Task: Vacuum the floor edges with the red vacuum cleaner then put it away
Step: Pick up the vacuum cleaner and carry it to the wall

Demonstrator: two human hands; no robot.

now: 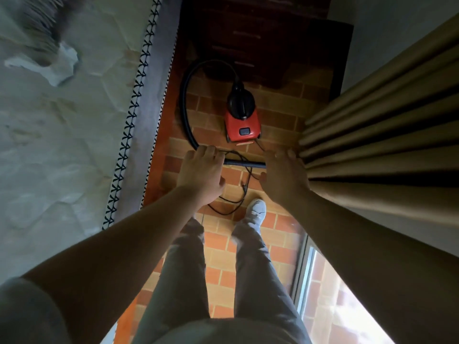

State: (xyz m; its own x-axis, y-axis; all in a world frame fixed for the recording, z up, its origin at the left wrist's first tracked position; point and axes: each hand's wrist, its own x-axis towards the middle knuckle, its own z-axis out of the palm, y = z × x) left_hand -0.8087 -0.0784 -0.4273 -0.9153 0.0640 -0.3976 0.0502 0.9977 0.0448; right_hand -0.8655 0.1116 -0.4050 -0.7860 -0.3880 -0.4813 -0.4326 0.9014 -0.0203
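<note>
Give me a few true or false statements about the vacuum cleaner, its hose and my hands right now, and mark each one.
1. The red vacuum cleaner stands on the brick-pattern floor. True.
2. The curtain hangs on the person's left. False: it hangs on their right.
3. A black tube spans from the left hand to the right hand. True.
4. The hose lies detached from the vacuum cleaner. False: it loops from the vacuum cleaner's far end round to the left hand.
5. The cord is wound up on the vacuum cleaner. False: it lies loose on the floor.
</note>
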